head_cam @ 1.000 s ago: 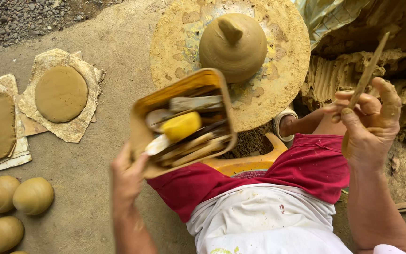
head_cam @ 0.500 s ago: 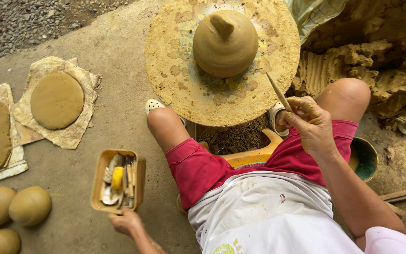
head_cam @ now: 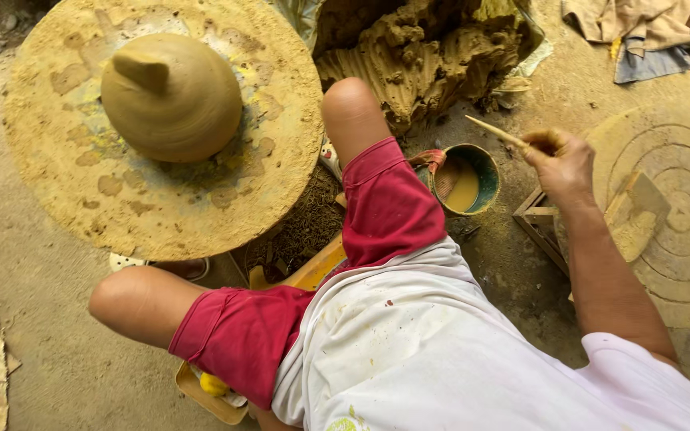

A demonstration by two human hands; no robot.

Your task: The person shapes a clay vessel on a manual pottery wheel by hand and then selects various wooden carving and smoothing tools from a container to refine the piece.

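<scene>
Compared with half a second earlier, the right hand (head_cam: pixel 561 164) is now reaching right, fingers pinching the thin wooden stick (head_cam: pixel 497 132) just beyond the slip bowl (head_cam: pixel 466 177), while the left hand is hiding behind the body.

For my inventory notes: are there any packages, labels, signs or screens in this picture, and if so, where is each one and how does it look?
No packages, signs or screens are in view.
The only print: a small yellow-green mark at the bottom edge, on the person's white shirt; it is cut off by the frame.
The round teal bowl of tan liquid near the right hand has no label that shows.
</scene>
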